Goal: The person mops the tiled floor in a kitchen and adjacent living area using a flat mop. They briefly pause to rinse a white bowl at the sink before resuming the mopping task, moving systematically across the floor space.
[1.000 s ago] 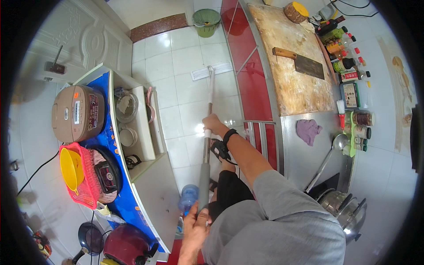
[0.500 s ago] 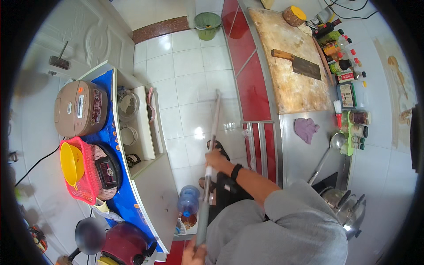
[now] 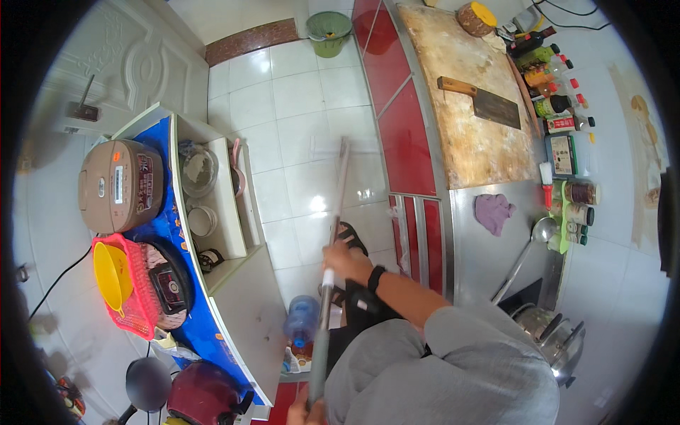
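A long-handled flat mop (image 3: 324, 322) slants from the lower edge up to the tiled floor. My right hand (image 3: 344, 261), a black band on its wrist, is closed around the pole at mid-length, beside a white section. At the lower edge, my left hand (image 3: 307, 412) grips the thick grey upper end, partly cut off by the frame. The pale, flat mop head (image 3: 326, 147) lies on white tiles between the cabinets; its outline is faint and blurred against them.
On the left, an open-shelved cabinet (image 3: 248, 312) carries a rice cooker (image 3: 120, 185) and a pink basket (image 3: 131, 312). A blue water jug (image 3: 302, 319) stands near my feet. Red cabinets (image 3: 400, 138) line the right, beneath a cutting board with a cleaver (image 3: 496, 108). A green bin (image 3: 329, 35) stands at the far end.
My right hand and the mop pole have shifted slightly left and toward me. The mop head has slid a little left on the tiles. Both hands keep their grip, and the view has shifted slightly.
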A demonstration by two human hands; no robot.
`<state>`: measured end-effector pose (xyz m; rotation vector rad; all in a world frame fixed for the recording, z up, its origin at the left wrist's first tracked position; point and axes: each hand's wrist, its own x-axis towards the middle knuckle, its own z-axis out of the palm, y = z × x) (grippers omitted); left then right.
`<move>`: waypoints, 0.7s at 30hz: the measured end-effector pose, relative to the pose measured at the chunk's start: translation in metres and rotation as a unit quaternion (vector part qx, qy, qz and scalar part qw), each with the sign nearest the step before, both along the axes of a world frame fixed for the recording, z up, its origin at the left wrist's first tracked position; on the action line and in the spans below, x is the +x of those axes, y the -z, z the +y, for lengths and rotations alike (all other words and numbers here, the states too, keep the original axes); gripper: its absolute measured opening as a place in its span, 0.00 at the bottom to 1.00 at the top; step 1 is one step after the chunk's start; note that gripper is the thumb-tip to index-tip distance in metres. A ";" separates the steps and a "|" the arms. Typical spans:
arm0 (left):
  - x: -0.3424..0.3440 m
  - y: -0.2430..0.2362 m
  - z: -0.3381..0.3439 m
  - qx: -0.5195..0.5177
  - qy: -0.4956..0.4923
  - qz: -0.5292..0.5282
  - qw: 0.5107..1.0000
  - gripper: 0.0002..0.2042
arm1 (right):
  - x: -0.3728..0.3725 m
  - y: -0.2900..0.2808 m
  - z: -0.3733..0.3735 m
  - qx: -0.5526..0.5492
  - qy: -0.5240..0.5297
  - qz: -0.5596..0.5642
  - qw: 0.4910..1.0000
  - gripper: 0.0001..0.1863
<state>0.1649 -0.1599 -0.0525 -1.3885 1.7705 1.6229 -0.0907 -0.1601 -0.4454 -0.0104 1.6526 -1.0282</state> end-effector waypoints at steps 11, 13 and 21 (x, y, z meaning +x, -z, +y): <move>-0.019 -0.001 -0.011 0.173 -0.132 -0.063 0.974 0.16 | -0.005 0.027 -0.012 -0.062 0.114 -0.085 0.988 0.07; 0.047 -0.014 -0.002 0.133 -0.122 -0.044 0.983 0.18 | 0.049 0.011 0.002 -0.029 0.107 -0.034 0.993 0.11; 0.134 -0.125 0.000 0.114 -0.331 -0.120 0.929 0.24 | 0.206 -0.099 0.042 0.037 0.257 -0.207 0.943 0.07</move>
